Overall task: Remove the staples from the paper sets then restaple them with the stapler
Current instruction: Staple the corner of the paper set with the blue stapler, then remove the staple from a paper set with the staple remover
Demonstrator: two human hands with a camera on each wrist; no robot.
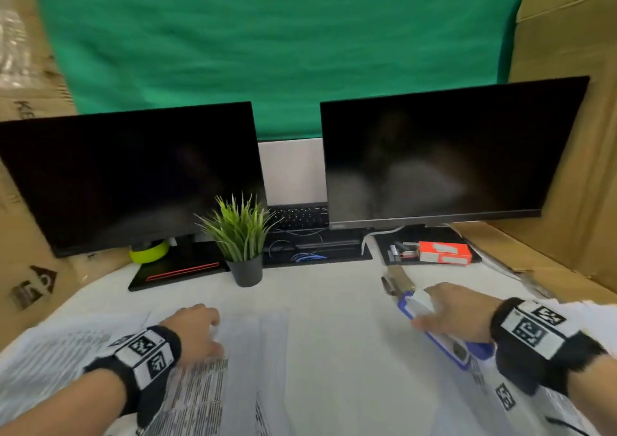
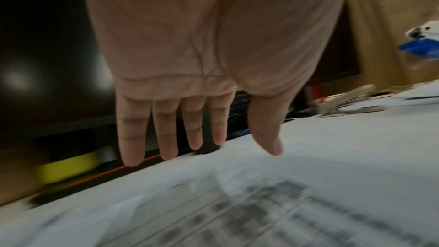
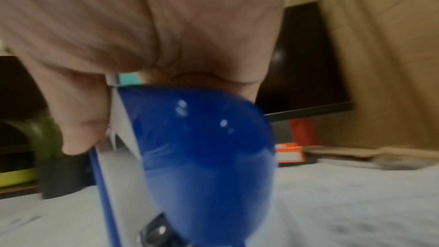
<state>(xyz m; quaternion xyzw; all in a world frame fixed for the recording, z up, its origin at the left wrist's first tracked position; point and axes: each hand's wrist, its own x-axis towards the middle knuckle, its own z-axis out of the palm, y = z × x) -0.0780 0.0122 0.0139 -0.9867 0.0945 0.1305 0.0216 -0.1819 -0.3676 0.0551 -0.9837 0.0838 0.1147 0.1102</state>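
Note:
Printed paper sets lie on the white table in front of me. My left hand hovers over them; in the left wrist view its fingers are straight, spread over the blurred print, and hold nothing. My right hand grips a blue and white stapler from above, lifted and tilted over the table's right side. In the right wrist view the thumb presses the side of the stapler. A tan staple remover lies just beyond the stapler's nose.
Two dark monitors stand at the back with a laptop between them. A potted plant sits in the middle, a yellow roll at left, an orange staple box at right. Cardboard walls close both sides. More sheets lie far right.

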